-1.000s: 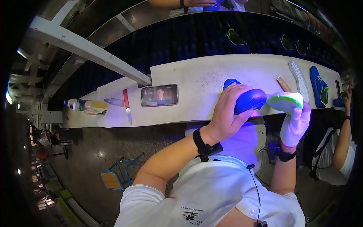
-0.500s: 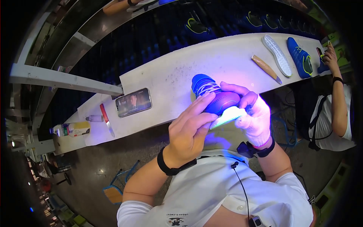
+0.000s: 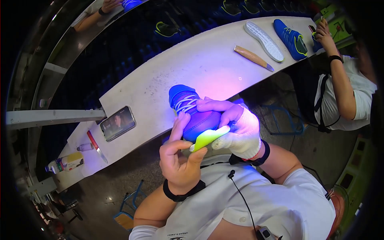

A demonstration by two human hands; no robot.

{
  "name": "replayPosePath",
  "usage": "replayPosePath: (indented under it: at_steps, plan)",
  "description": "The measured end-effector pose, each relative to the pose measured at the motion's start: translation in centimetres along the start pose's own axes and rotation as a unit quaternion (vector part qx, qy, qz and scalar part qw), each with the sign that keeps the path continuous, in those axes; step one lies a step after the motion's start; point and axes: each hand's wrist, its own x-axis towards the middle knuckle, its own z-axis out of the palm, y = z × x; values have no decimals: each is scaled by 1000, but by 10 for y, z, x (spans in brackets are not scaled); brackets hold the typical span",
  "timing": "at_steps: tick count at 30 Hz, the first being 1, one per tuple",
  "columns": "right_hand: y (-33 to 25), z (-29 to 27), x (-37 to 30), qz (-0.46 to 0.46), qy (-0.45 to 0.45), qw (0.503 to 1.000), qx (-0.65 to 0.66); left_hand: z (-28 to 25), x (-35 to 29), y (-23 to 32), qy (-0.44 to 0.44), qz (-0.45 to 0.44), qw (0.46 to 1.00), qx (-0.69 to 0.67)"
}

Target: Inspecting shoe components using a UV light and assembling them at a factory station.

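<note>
A blue lace-up shoe (image 3: 201,121) with pale laces is between my hands at the table's near edge, its rounded toe toward me. Along the toe runs a bright yellow-green sole edge (image 3: 209,137); whether it is fully joined to the upper I cannot tell. My left hand (image 3: 181,162) is closed, thumb and finger pinching the left end of that edge while other fingertips touch the shoe's side. My right hand (image 3: 240,130), in a white glove with some bare fingers, grips the shoe's right side, thumb against the sole edge. Purple light falls on both.
On the white table (image 3: 160,86) lie a phone (image 3: 118,123), a red-handled knife (image 3: 96,146), a bottle (image 3: 66,162), a wooden-handled knife (image 3: 253,58), a white sole (image 3: 264,41) and a blue shoe (image 3: 290,39). A co-worker (image 3: 346,92) sits at the right. Dark shoes stand beyond the table.
The view has shifted, so the table's things appear further left and turned. My left fingers have drawn back from lying over the toe to a pinch at the sole edge, which shows more.
</note>
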Motion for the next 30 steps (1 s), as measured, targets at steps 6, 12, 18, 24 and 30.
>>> replayPosePath:
  at_steps: [6, 12, 18, 24, 30]
  plan:
    - [2, -2, -6, -14, -17, 998, -59, -4, -4, 0, -29, 6, 1000, 7]
    - [1, -8, -9, -24, -23, 994, -100, -6, -4, 3, -48, 3, 999, 4]
    - [-20, -11, 13, -24, -51, 973, -223, -12, 13, 4, -44, 11, 999, -4]
    - [-19, -4, 33, -17, -79, 938, -337, -25, 53, 30, -98, -37, 983, 151]
    - [39, -13, 20, -99, -73, 930, -347, -34, 47, 35, 3, -89, 995, 54]
